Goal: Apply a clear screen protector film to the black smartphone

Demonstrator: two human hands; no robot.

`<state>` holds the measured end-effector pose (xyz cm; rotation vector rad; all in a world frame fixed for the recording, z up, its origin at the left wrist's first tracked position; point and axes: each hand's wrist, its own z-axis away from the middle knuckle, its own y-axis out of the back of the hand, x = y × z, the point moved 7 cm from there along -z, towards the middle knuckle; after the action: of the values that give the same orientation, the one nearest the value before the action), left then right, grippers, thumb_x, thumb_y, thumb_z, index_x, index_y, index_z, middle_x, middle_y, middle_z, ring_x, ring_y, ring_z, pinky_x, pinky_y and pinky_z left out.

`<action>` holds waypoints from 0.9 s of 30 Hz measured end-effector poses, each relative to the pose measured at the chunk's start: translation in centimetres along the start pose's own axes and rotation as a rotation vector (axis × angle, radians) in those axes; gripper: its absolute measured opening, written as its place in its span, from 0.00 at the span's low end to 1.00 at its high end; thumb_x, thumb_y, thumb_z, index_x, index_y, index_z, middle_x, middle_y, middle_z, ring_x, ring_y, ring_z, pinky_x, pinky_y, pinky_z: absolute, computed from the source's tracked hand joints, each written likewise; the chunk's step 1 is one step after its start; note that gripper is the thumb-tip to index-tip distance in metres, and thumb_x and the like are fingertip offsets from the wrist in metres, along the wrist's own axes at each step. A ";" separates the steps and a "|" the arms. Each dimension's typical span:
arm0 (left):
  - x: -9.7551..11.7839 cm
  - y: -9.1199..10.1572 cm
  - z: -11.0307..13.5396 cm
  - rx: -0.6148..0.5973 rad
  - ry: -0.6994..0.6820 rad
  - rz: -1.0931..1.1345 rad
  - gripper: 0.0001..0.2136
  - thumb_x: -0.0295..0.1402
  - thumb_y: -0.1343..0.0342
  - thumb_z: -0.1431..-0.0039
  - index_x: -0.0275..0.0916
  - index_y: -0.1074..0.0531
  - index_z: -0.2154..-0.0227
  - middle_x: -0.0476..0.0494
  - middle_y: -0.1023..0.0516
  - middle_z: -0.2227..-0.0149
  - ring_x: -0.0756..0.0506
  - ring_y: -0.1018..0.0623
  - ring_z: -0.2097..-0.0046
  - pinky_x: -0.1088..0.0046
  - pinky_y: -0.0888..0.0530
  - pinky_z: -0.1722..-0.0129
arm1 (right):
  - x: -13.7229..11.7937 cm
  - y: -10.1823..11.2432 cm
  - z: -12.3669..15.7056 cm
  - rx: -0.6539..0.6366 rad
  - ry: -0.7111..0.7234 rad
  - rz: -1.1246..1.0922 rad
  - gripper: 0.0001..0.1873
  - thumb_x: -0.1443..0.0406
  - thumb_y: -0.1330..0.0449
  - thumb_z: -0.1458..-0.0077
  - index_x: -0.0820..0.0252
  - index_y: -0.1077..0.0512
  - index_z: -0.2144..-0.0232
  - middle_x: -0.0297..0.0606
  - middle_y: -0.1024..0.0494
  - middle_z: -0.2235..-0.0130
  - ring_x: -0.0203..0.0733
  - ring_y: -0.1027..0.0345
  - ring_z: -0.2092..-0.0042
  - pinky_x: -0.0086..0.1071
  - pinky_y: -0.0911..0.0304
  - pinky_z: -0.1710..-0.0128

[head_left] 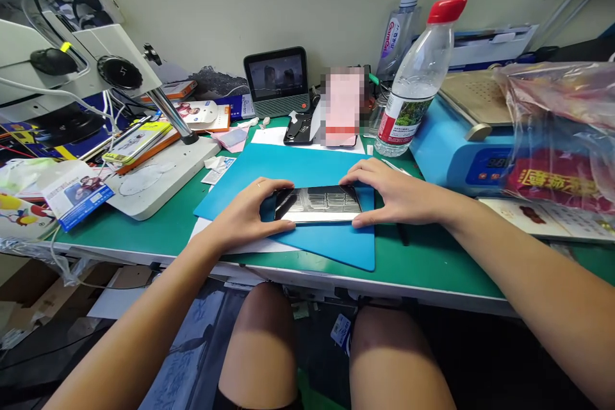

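A smartphone (319, 203) with a dark, glossy face that mirrors pale reflections is held sideways between my two hands, over a blue mat (307, 166). My left hand (257, 211) is closed on its left end, thumb along the near edge and fingers at the far edge. At the opposite end, my right hand (384, 192) grips it the same way, thumb at the near corner. Whether the phone rests on the mat or is slightly raised, I cannot tell. White paper (206, 227) sticks out from under the mat.
A microscope stand (158, 186) occupies the left of the green table (432, 256). Behind the mat are a smart display (276, 83), a black phone-like item (298, 129) and a red-capped bottle (408, 96). To the right stands a blue heating-plate machine (446, 141) beside a plastic bag (562, 141).
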<state>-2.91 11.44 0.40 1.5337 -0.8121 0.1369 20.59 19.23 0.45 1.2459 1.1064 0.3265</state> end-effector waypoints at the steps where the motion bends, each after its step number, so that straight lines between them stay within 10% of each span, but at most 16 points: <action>1: 0.0 0.0 0.0 0.003 -0.002 -0.006 0.29 0.49 0.36 0.38 0.43 0.32 0.39 0.38 0.25 0.40 0.37 0.26 0.40 0.55 0.28 0.39 | 0.0 0.0 0.0 -0.003 -0.001 0.002 0.43 0.37 0.31 0.55 0.53 0.26 0.43 0.48 0.26 0.45 0.63 0.34 0.42 0.59 0.36 0.41; 27: 0.1 -0.2 0.0 0.009 -0.018 -0.049 0.28 0.51 0.38 0.37 0.45 0.31 0.39 0.40 0.25 0.39 0.35 0.26 0.39 0.54 0.29 0.39 | 0.1 -0.1 0.1 -0.028 -0.011 -0.002 0.43 0.38 0.33 0.53 0.53 0.27 0.42 0.48 0.27 0.43 0.62 0.36 0.40 0.57 0.37 0.39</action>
<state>-2.71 11.37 0.24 1.5640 -0.7886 0.0904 20.69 19.18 0.28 1.2207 1.0904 0.3323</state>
